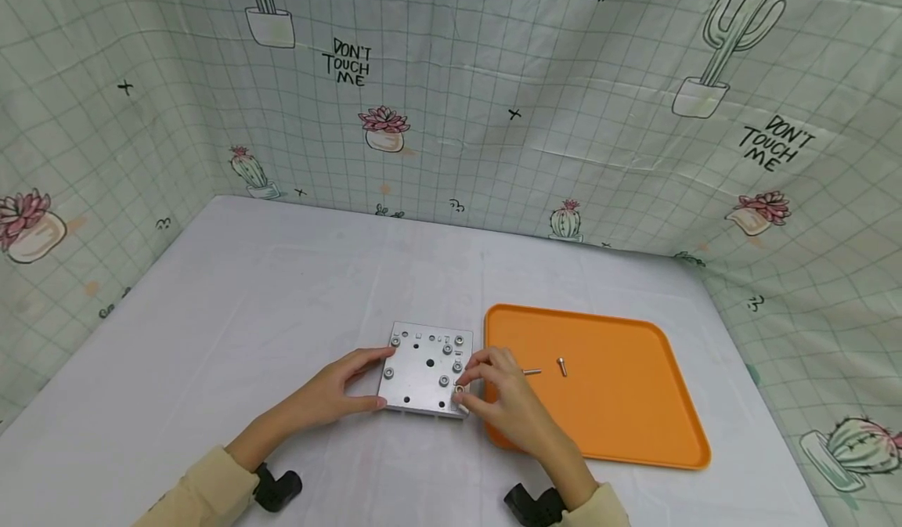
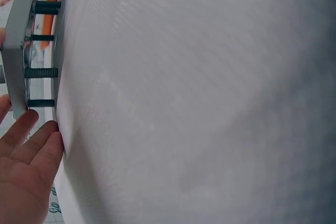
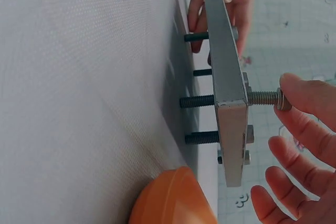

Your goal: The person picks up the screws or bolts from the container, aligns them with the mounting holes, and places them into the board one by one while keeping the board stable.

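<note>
A square silver metal plate (image 1: 416,391) with holes and several socket head bolts in it stands raised above the white table on the bolts' threaded shanks (image 3: 198,101). My left hand (image 1: 320,394) holds the plate's left edge, its thumb by the near corner and a finger farther up. In the right wrist view, my right hand (image 3: 310,129) pinches the head of a bolt (image 3: 265,98) between thumb and index finger. That bolt is upright at the plate's near right corner, with much of its thread showing above the top face. The other right fingers are loosely bent.
An orange tray (image 1: 613,409) lies just right of the plate, partly beneath my right hand. Two loose bolts lie in it: one bolt (image 1: 561,367) in full view, another bolt (image 1: 533,371) partly hidden by the hand. A patterned cloth (image 1: 451,65) hangs behind the table (image 1: 317,276).
</note>
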A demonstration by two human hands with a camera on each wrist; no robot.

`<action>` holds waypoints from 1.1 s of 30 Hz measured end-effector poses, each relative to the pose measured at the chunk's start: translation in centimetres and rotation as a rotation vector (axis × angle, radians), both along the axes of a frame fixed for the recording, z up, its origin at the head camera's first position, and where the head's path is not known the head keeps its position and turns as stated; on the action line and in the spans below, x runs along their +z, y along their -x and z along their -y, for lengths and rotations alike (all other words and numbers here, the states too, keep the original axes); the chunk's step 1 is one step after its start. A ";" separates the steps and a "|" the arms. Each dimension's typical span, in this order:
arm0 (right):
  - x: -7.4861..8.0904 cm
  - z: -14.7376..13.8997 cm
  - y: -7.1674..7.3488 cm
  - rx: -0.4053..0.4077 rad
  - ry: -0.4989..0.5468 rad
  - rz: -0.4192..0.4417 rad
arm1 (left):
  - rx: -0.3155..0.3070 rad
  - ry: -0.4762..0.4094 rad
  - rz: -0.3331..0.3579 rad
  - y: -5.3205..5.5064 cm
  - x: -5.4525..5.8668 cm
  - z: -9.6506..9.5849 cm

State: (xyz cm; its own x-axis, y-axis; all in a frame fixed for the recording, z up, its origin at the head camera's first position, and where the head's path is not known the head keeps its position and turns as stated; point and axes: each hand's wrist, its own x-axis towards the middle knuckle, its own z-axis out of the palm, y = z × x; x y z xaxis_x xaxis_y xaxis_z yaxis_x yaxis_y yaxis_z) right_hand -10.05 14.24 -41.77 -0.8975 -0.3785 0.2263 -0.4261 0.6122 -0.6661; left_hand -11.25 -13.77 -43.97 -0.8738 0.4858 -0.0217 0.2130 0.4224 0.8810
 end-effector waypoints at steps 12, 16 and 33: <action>-0.2 0.4 0.1 0.008 -0.026 -0.065 | 0.003 -0.006 -0.008 0.1 0.2 0.1; -0.3 0.4 -0.1 -0.011 -0.025 -0.024 | -0.001 -0.003 -0.007 0.1 0.2 0.1; 0.2 -4.3 1.2 -0.129 0.015 0.055 | -0.014 -0.022 -0.021 -0.2 -0.1 -0.1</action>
